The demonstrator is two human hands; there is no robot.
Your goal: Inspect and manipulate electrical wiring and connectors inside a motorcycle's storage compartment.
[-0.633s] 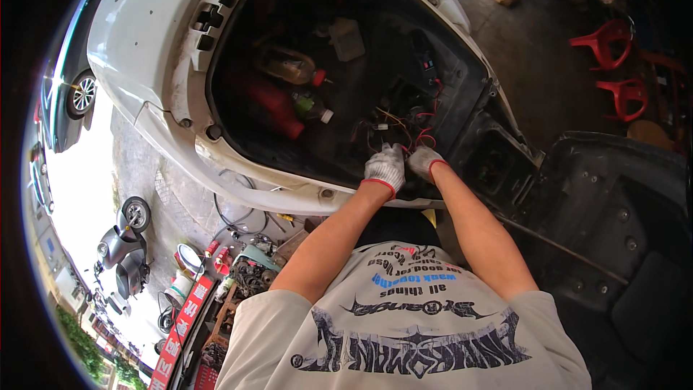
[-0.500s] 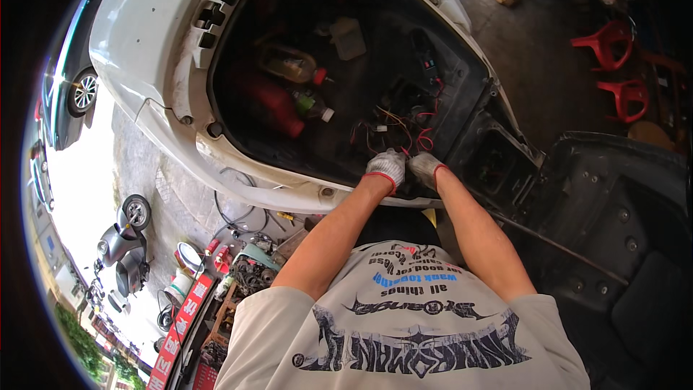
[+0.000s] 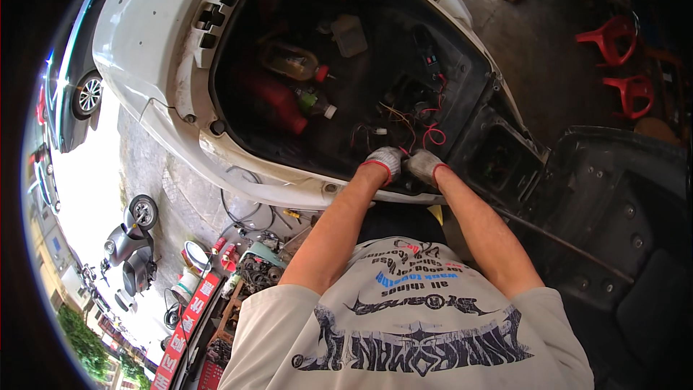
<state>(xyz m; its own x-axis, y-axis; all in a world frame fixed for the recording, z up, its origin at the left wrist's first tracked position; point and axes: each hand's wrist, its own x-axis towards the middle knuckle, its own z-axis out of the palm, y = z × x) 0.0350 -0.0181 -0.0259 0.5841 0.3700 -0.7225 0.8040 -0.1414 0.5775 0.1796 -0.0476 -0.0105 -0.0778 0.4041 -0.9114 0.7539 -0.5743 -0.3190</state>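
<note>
Both my hands wear light knitted gloves with red cuffs and meet at the near edge of a dark scooter storage compartment [image 3: 325, 162]. My left hand [image 3: 385, 162] is closed where thin wires end, its fingertips partly hidden. My right hand [image 3: 424, 166] is closed right beside it, pinching a red wire [image 3: 434, 135] that loops up from between the hands. Just beyond them a loose bundle of wires [image 3: 395, 113] with a white connector [image 3: 380, 131] spreads over the compartment floor. Farther in, the red wire leads toward a dark device [image 3: 432, 58] with small coloured spots.
Inside the compartment lie a yellowish bottle [image 3: 290, 61], a green-labelled bottle [image 3: 315, 103], a red container [image 3: 278, 105] and a pale box [image 3: 349, 36]. White body panels [image 3: 162, 87] surround it. The raised black seat [image 3: 613, 231] is at right, and parts and tools [image 3: 260, 267] lie at lower left.
My hands stay together at the wires; the left has turned slightly and drawn a little nearer to me. The red wire's loop has become rounder. The whole view has shifted slightly.
</note>
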